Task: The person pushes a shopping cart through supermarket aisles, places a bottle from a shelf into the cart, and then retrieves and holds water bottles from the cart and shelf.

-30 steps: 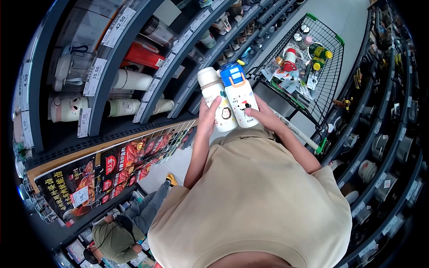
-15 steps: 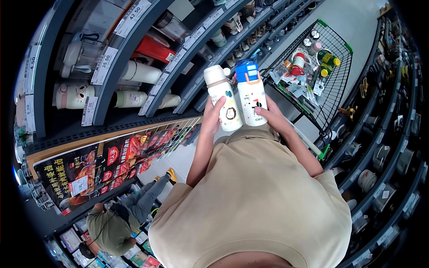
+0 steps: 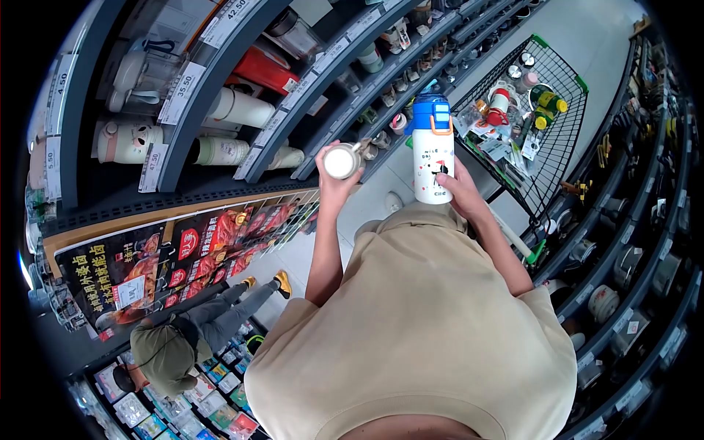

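My left hand (image 3: 334,182) is wrapped round a cream bottle (image 3: 342,160), turned so that its round end faces me and its printed side is hidden. In my right hand (image 3: 462,188) is a white bottle (image 3: 433,165) with a blue lid, an orange carry loop and small cartoon prints. It stands upright with its front towards me, my thumb on its lower part. The two bottles are apart, and the left one is close to the shelf edge.
Dark shelves (image 3: 176,95) with bottles and price tags rise on the left. A black wire cart (image 3: 565,125) holding several goods stands at the right front. More shelves (image 3: 623,293) line the right. Another person (image 3: 172,352) is at the lower left, by a poster board (image 3: 110,282).
My left hand has tipped the cream bottle from upright to end-on and moved it left, away from the white bottle. The white bottle has shifted slightly right.
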The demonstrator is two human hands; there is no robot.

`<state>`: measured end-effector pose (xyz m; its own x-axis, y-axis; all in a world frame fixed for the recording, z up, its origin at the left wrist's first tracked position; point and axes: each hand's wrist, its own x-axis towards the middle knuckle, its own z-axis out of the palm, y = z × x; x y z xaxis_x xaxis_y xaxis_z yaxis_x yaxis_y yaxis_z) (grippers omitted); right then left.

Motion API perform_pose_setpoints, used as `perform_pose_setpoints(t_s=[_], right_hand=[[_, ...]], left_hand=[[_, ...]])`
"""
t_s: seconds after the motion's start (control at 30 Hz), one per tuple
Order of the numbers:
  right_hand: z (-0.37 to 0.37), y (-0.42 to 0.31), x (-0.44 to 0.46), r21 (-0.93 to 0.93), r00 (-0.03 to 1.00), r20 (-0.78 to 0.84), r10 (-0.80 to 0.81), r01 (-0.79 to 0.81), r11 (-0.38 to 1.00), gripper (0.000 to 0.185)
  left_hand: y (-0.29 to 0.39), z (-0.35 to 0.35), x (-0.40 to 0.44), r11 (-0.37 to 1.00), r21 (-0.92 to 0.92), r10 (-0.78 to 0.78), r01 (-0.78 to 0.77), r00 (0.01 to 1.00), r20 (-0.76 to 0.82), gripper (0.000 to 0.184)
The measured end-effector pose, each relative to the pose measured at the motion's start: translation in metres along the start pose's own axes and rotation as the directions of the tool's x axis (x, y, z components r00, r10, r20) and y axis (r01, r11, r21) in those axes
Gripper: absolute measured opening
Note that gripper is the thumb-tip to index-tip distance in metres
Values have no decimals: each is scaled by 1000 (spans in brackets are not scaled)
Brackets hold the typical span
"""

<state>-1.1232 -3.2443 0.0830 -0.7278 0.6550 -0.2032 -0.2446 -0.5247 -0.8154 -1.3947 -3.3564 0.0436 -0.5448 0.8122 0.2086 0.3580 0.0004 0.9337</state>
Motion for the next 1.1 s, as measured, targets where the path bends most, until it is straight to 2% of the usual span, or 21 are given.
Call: perform_pose_setpoints(t_s=[0.07, 0.13, 0.23, 0.3, 0.4, 0.5, 0.63, 0.67, 0.77, 0.9, 1.03, 1.07, 1.1], right_hand=[[0, 0, 0, -20, 1000, 8, -11, 12, 1000, 72], [2, 1, -2, -33, 1000, 12, -13, 13, 999, 72], [5, -1, -4, -59, 1000, 10, -10, 11, 998, 72], [5, -2, -6, -98, 1000, 0, -20, 20, 995, 72], [7, -4, -10, -135, 1000, -1, -21, 20, 991, 72], [3, 0, -13, -150, 999, 1, -33, 32, 988, 71], [5, -2, -18, -149, 998, -13, -59, 56, 987, 71], [5, -2, -19, -149, 998, -25, -63, 59, 987, 71], [2, 0, -22, -132, 997, -50, -54, 47, 990, 73], [2, 2, -25, -91, 995, -81, -55, 47, 995, 75], [1, 2, -29, -74, 994, -90, -67, 61, 995, 76], [0, 1, -30, -81, 993, -93, -68, 60, 995, 76], [0, 1, -31, -89, 993, -94, -69, 61, 994, 76]], left_hand=[[-28, -3, 6, 988, 74, 137, -132, 989, -61, 88], [-53, -12, 15, 948, 239, 241, -211, 965, -106, 86], [-72, -21, 26, 882, 405, 328, -242, 932, -157, 81], [-80, -26, 32, 877, 430, 333, -215, 917, -221, 81], [-97, -34, 43, 903, 360, 343, -233, 896, -282, 76], [-113, -38, 50, 967, 251, 122, -37, 935, -333, 72], [-147, -48, 66, 997, 79, 13, 12, 952, -307, 74], [-160, -48, 72, 999, 50, 4, 15, 936, -351, 71], [-206, -63, 91, 988, 143, -19, 63, 956, -292, 70], [-186, -59, 98, 967, 211, -25, 144, 876, -482, 81], [-148, -50, 107, 944, 65, -244, 324, 816, -524, 80], [-145, -49, 111, 929, 104, -250, 356, 807, -535, 77], [-142, -50, 114, 918, -10, -347, 396, 792, -502, 81]])
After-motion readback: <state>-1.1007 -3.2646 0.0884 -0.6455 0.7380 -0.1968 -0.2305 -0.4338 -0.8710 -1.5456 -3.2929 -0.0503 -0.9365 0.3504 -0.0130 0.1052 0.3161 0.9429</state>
